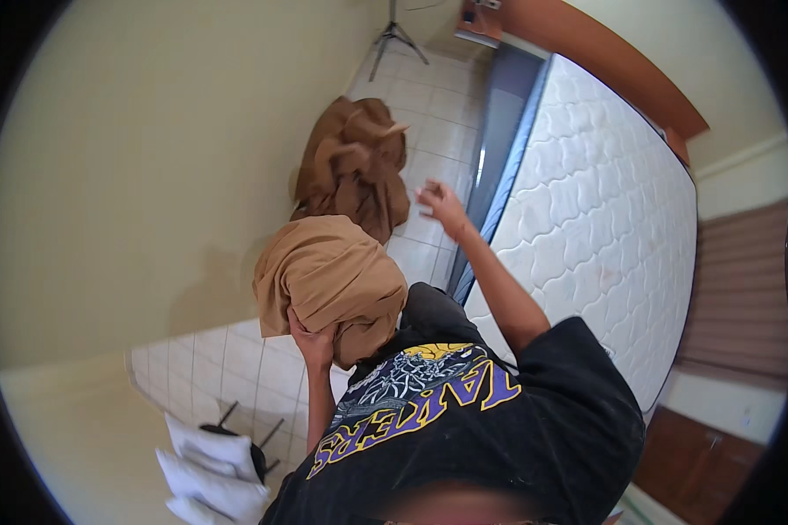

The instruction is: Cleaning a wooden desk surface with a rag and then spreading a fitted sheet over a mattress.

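A bulky, folded bundle of tan fabric (pixel 335 282) is held against my body, with my left hand (pixel 312 338) gripping its lower left side. Part of the left hand is hidden in the cloth. My right hand (pixel 440 203) is raised over the gap between the fabric and the bed, its fingers apart and slightly curled, holding nothing. Just beyond the bundle sits a loose heap of darker brown fabric (pixel 361 170), close to the wall. What lies under that heap is hidden.
A bed with a bare white quilted mattress (pixel 584 243) is at my right, a wooden headboard (pixel 604 52) behind it. A black tripod stand (pixel 393 33) stands on the tiled floor (pixel 433 128). White pillows (pixel 213 472) are stacked on a black chair (pixel 257 459) at lower left.
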Demonstrator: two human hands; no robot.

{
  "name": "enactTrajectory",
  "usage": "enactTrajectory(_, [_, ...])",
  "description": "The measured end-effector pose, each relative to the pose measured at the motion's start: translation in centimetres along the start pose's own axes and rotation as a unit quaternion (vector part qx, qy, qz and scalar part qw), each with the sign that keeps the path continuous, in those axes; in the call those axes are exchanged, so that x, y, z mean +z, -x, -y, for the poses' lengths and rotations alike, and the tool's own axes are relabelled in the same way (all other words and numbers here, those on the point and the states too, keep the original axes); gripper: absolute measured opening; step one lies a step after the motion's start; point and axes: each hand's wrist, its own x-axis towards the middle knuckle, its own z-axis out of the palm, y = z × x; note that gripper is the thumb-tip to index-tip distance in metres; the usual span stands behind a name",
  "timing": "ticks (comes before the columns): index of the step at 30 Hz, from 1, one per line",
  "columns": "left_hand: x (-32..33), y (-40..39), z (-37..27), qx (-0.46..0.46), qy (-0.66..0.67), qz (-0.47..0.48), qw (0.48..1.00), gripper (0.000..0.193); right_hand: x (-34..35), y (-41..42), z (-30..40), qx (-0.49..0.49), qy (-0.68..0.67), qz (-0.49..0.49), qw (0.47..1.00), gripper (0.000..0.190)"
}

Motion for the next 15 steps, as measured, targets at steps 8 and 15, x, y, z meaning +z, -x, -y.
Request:
enactTrajectory(8, [12.8, -15.1, 0.6, 0.04, -0.124, 0.238, 0.962, 0.08, -5.1, 4.2, 2.5, -0.065, 0.091, 0.067, 0.991, 0.093])
enactTrajectory(15, [29.3, -23.4, -3.0, 0.026, -0.114, 0.439, 0.891, 0.081, -9.7, -0.6, 6.8, -0.003, -0.004, 0.035, 0.999, 0.097])
